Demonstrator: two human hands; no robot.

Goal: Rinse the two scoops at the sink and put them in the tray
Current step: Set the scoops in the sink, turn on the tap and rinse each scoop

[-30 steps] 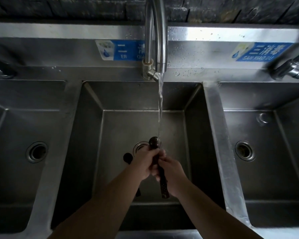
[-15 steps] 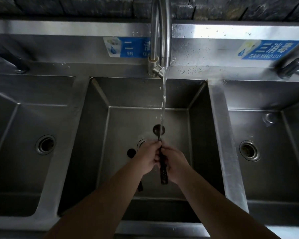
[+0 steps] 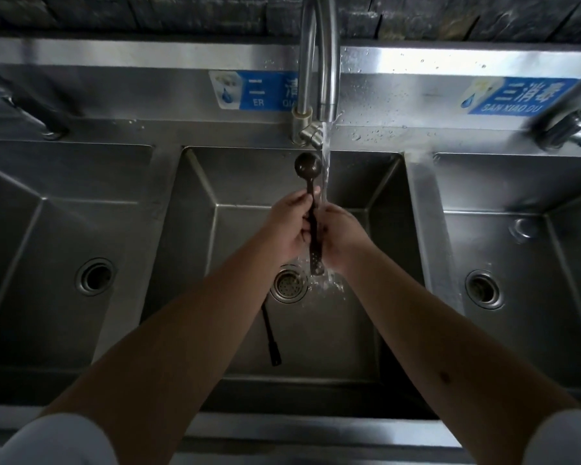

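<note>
Both hands grip one dark scoop [image 3: 307,169] by its long handle over the middle basin [image 3: 349,330]. Its round bowl points up and away, just left of the water stream [image 3: 325,162] falling from the tap [image 3: 319,62]. My left hand [image 3: 291,226] is wrapped around the handle from the left. My right hand [image 3: 339,236] closes on it from the right, with water running over it. The perforated handle end sticks out below my hands. A second dark scoop [image 3: 271,340] lies on the basin floor; my left forearm hides its bowl. No tray is in view.
The steel sink has three basins, each with a drain: left [image 3: 95,276], middle [image 3: 288,284], right [image 3: 482,289]. Blue labels [image 3: 252,90] are stuck on the backsplash. Other taps stand at far left [image 3: 31,109] and far right [image 3: 574,129].
The scoop and both hands have risen toward the tap; the bowl has moved from under the stream to just left of it, and water now hits my right hand.
</note>
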